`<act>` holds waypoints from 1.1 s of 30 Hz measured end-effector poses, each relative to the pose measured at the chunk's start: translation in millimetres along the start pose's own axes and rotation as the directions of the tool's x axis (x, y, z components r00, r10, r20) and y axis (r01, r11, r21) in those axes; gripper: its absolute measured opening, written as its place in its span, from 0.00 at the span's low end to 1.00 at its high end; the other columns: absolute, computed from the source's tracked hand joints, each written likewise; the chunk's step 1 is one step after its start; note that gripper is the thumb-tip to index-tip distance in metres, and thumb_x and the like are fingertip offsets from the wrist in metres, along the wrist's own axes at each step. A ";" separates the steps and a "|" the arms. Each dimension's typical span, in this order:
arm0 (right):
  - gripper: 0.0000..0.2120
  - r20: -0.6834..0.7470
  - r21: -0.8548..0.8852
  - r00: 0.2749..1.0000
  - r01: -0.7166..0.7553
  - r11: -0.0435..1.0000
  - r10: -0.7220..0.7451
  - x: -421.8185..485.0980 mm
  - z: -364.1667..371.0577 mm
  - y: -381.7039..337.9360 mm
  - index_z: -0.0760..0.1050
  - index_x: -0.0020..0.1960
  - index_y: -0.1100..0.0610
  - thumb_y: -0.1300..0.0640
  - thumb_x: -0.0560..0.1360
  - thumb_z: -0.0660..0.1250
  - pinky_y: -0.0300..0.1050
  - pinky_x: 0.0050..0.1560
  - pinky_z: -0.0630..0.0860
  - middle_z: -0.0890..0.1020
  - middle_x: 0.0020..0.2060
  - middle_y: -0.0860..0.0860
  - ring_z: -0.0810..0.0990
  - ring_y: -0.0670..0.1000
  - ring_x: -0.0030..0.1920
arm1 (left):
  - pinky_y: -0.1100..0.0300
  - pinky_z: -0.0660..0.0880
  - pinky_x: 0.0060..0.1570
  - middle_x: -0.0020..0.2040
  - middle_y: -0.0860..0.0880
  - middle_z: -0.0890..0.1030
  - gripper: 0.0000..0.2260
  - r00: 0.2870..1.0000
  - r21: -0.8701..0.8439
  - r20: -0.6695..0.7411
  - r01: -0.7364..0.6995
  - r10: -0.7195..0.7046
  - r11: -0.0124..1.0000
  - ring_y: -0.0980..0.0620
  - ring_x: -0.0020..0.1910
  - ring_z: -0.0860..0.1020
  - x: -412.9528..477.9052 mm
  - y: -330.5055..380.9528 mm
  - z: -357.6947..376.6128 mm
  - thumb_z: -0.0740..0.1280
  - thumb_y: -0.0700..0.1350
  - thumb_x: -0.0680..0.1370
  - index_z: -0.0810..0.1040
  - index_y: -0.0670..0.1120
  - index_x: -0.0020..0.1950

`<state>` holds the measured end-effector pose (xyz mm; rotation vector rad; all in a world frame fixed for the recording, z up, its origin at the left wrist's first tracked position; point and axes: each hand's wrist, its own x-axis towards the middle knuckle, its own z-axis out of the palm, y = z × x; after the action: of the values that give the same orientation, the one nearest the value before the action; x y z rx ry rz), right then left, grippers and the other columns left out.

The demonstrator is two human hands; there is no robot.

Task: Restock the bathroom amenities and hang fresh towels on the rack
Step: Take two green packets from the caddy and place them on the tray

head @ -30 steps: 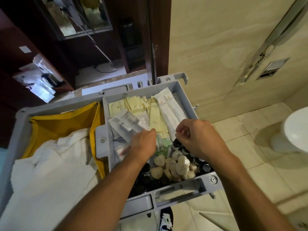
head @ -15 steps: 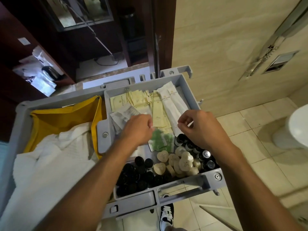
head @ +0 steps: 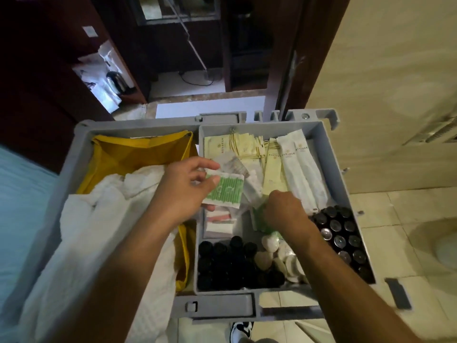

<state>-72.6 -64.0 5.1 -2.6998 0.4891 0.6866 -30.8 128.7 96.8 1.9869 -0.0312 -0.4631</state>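
Observation:
A grey cart tray (head: 333,154) holds amenity sachets, black-capped bottles (head: 235,263) and round soaps (head: 269,243). My left hand (head: 183,191) pinches a green-striped packet (head: 223,191) lifted over the tray's left side. My right hand (head: 282,209) reaches down among more green packets (head: 258,216) in the tray's middle, fingers curled onto them; its fingertips are hidden. Long white sachets (head: 301,169) lie at the far right. White towels (head: 99,219) fill the yellow bag (head: 138,152) to the left.
The cart stands in a bathroom doorway. A dark wooden door frame (head: 291,58) and beige tiled wall (head: 383,82) are behind it. A toilet (head: 442,243) sits at the right edge. More black bottles (head: 343,233) line the tray's right side. My shoe (head: 242,330) shows below.
My left hand has lifted a green-striped packet out of the tray and to the left. My right hand dropped from above the sachets down onto the green packets.

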 end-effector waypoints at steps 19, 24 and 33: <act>0.13 -0.127 0.231 0.992 0.022 0.973 0.008 -25.4 -4.6 4.9 0.71 0.39 0.58 0.53 0.79 0.68 0.42 0.30 0.67 0.78 0.35 0.54 0.74 0.54 0.34 | 0.65 0.81 0.41 0.43 0.66 0.85 0.10 0.992 -0.078 0.092 -0.074 0.081 0.994 0.63 0.45 0.85 -37.2 -7.8 -19.3 0.71 0.44 0.79 0.79 0.61 0.48; 0.13 -0.245 0.587 0.948 0.310 0.748 -0.201 -58.8 -44.9 2.2 0.76 0.39 0.55 0.53 0.82 0.66 0.37 0.27 0.73 0.80 0.32 0.50 0.81 0.44 0.31 | 0.66 0.80 0.37 0.46 0.60 0.86 0.08 0.995 -0.048 0.046 -0.084 0.086 0.995 0.61 0.44 0.85 -46.0 -7.2 -22.6 0.69 0.44 0.80 0.82 0.57 0.53; 0.12 -0.128 0.872 0.915 0.287 0.396 -0.382 -73.6 -59.4 -30.2 0.82 0.57 0.57 0.64 0.75 0.74 0.41 0.39 0.82 0.88 0.47 0.50 0.88 0.51 0.46 | 0.64 0.81 0.38 0.50 0.54 0.87 0.11 0.988 -0.080 -0.152 0.025 -0.037 0.997 0.56 0.45 0.86 -64.3 -23.7 -49.7 0.72 0.44 0.78 0.81 0.51 0.60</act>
<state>-97.7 -41.1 98.4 -1.6453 0.1550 0.2821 -77.9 196.6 114.6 1.9432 0.1124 -0.3250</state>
